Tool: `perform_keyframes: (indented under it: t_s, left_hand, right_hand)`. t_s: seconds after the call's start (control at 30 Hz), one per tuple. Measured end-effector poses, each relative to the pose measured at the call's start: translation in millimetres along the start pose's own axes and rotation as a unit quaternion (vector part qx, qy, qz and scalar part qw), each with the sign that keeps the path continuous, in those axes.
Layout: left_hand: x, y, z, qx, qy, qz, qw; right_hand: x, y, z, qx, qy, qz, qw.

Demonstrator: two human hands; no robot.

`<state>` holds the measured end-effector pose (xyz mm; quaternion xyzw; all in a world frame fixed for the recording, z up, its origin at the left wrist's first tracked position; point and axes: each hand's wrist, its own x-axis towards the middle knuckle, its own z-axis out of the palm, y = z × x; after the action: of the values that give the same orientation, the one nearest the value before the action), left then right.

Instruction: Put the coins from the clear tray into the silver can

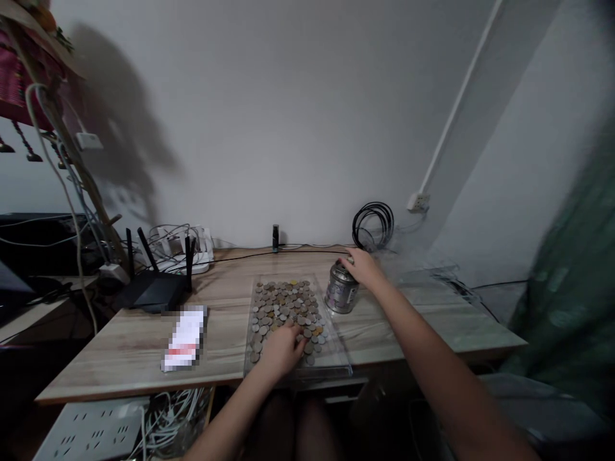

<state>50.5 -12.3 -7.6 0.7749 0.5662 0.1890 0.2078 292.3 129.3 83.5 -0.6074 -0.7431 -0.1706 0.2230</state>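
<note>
Many loose coins [283, 301], mostly silvery with a few golden ones, lie spread on a clear plastic sheet or bag [336, 352] in the middle of the desk. My left hand [283, 347] rests on the near part of the coins with its fingers curled down; its fingertips are partly hidden. To the right of the coins stands a round metal tin [341, 291] with a patterned side. At its lid is my right hand [364, 269], thumb and fingers bent over the top. Something small may be between those fingers, but I cannot make it out.
A phone [185, 339] with a blurred screen lies left on the wooden desk [225, 358]. Behind it are a black router [158, 291] and white network devices [192, 256]. A small black bottle [275, 238] and coiled black cable [373, 225] stand by the wall.
</note>
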Motion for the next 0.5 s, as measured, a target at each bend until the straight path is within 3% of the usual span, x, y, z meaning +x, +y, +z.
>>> perform_keyframes:
  t_s: [0.1, 0.2, 0.33, 0.43, 0.5]
  left_hand:
    - [-0.3, -1.8, 1.0, 0.025, 0.013, 0.025, 0.999]
    - [-0.7, -2.1, 0.8, 0.04, 0.01, 0.022, 0.999]
    - [-0.6, -2.2, -0.1, 0.049, 0.011, 0.026, 0.998]
    - [0.9, -3.2, 1.3, 0.053, 0.019, 0.017, 0.998]
    - [2.8, -4.3, 4.1, 0.058, 0.023, -0.01, 0.998]
  right_hand:
    - [-18.3, 8.2, 8.9, 0.059, 0.061, -0.016, 0.996]
    - [-29.9, 21.1, 21.6, 0.091, 0.059, -0.054, 0.993]
    - [-27.8, 34.8, 32.8, 0.115, 0.084, -0.04, 0.989]
    - [-22.9, 30.3, 27.4, 0.127, 0.072, -0.015, 0.989]
    - [-24.2, 14.5, 18.7, 0.132, 0.095, -0.007, 0.987]
